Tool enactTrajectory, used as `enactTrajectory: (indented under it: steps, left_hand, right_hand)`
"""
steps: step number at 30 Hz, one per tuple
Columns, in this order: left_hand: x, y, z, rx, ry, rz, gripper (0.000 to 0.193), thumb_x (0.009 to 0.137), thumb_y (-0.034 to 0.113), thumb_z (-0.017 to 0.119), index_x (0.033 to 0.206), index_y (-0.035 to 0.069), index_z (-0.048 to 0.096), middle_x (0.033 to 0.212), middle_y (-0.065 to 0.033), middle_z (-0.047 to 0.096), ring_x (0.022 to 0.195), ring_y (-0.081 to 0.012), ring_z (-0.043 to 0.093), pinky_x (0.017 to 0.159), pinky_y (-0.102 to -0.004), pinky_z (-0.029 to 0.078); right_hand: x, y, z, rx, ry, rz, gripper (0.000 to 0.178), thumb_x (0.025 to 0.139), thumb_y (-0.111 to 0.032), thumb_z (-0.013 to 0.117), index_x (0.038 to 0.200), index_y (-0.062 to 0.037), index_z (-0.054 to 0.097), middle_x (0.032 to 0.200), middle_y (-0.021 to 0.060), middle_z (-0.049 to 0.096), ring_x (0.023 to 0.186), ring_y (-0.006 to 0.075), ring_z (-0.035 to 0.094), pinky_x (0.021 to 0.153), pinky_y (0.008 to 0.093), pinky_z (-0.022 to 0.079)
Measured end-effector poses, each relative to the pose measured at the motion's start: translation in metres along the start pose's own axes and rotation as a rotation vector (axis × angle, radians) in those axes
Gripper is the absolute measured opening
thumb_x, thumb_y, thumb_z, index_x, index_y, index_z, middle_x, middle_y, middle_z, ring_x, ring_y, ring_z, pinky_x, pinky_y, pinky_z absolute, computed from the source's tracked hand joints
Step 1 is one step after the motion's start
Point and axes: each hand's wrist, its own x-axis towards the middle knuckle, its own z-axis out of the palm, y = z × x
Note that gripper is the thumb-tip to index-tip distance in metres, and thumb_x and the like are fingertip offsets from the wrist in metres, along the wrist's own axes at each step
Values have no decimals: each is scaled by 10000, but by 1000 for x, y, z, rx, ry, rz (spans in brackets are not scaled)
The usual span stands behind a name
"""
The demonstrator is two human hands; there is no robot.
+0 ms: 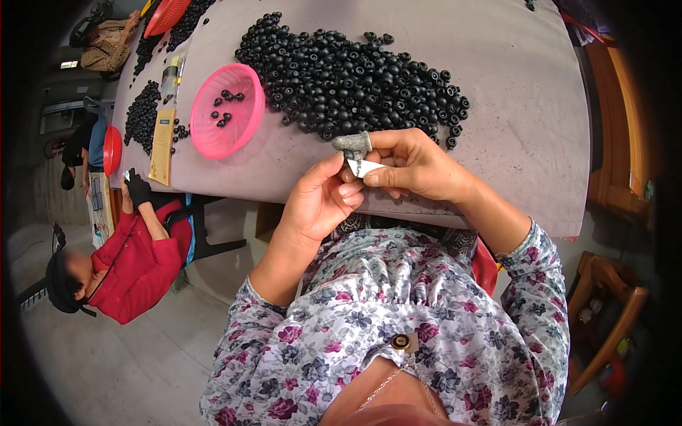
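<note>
Near the table's front edge, my left hand [312, 199] is closed, fingertips pinching a small black round part [348, 154] that is mostly hidden between the fingers. Against it comes my right hand [423, 169], whose index finger wears a grey finger cot [352, 143]. Between that hand's thumb and fingers is a small white folded piece [364, 167], with a dark marked edge; whether it is paper or cloth I cannot tell. Beyond both hands spreads a large pile of black round parts [355, 82], many with a hole. A pink plastic basket [201, 131] with several such parts stands left of the pile.
A grey cloth covers the table [511, 92]. Left of the basket lie a tan card envelope [163, 145] and another heap of black parts [144, 113]. A co-worker in a red jacket [149, 266] sits at the left. A wooden chair [607, 305] stands at the right.
</note>
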Motion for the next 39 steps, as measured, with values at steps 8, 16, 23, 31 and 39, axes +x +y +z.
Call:
enactTrajectory:
  steps: [8,16,23,31,39]
  left_hand:
    - [-4,-6,4,-11,40,44,201,974,226,611,978,26,601,868,-32,603,643,-97,524,560,-242,443]
    - [-5,-8,7,-101,-8,18,243,970,213,612,1032,-21,587,808,-23,573,626,-100,533,551,-234,445]
    - [-5,-9,9,-86,-2,22,397,974,217,601,1197,-108,556,773,-12,535,624,-83,501,555,-221,430]
    - [-4,-11,2,-114,-70,14,460,980,216,589,1286,-111,481,831,-15,536,664,-85,495,571,-223,428]
    - [-17,10,-9,22,28,204,208,964,173,621,1021,-26,603,795,-34,570,639,-105,500,578,-238,414]
  right_hand:
    - [1,5,-2,55,-20,24,177,913,-105,690,1051,3,666,732,-13,622,520,33,504,433,194,367]
    - [3,7,-3,82,-16,27,106,928,-85,670,975,9,680,702,-12,619,504,34,502,421,202,360]
    - [2,5,-1,66,13,34,177,935,-111,675,1060,13,694,707,-8,624,504,31,480,425,199,352]
    - [4,10,-4,112,39,15,160,940,-104,659,1024,28,691,693,1,611,512,34,477,419,202,342]
    - [6,5,-2,127,58,-4,184,936,-80,649,1086,24,670,685,-11,592,512,36,490,432,197,359]
